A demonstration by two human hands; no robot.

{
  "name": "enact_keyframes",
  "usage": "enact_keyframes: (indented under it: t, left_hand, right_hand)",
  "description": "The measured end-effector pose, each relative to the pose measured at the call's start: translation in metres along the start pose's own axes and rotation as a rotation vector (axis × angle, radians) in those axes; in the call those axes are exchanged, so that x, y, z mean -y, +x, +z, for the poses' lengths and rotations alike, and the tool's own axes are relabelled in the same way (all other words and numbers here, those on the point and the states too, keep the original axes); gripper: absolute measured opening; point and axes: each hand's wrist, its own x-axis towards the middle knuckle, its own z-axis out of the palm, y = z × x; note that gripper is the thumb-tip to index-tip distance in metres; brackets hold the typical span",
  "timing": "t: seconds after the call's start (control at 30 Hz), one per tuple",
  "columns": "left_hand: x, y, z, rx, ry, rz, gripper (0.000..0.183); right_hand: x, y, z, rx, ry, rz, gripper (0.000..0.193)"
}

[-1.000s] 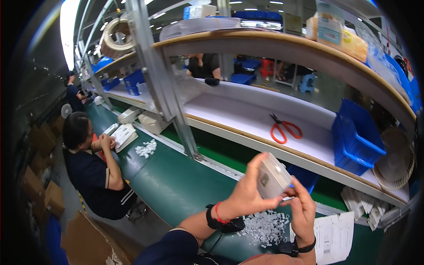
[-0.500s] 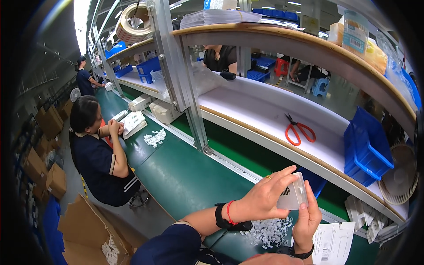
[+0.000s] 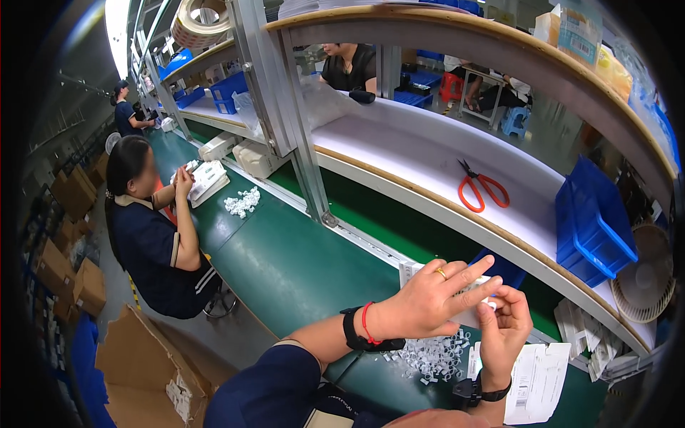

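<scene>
My left hand [image 3: 435,303], with a ring and a red wrist cord, lies over a flat whitish plastic case [image 3: 467,319] and grips it. Most of the case is hidden behind the fingers. At its right end, my right hand [image 3: 505,324] is closed, thumb and fingertips pinching a small white piece [image 3: 490,304]; whether that piece is part of the case I cannot tell. Below both hands, a heap of small clear and white plastic parts [image 3: 437,357] lies on the green table [image 3: 300,285]. A printed white card sheet [image 3: 546,381] lies beside my right wrist.
Red-handled scissors [image 3: 483,187] and a blue bin [image 3: 592,225] sit on the white shelf ahead. A metal post [image 3: 303,143] carries the shelves. To the left, a co-worker [image 3: 153,228] sits by a pile of white parts [image 3: 242,202]. An open cardboard box [image 3: 135,357] stands lower left.
The case has tilted, so its broad face no longer shows. My right fingers have closed into a pinch at its end, and my left hand has turned flatter. The view has shifted slightly.
</scene>
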Motion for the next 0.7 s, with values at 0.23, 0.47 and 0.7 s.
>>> enact_keyframes:
  t: [0.23,0.47,0.7]
  left_hand:
    - [-0.006,-0.001,-0.007,0.085,0.093,-0.227,0.103]
    - [-0.008,0.004,-0.011,0.088,0.101,-0.201,0.099]
    - [-0.005,0.002,-0.008,0.039,0.192,-0.302,0.095]
  right_hand:
    - [0.007,0.000,-0.023,-0.189,-0.008,-0.045,0.006]
    - [0.000,0.005,-0.017,-0.246,-0.068,-0.109,0.003]
    - [-0.004,0.006,-0.014,-0.045,-0.003,-0.109,0.032]
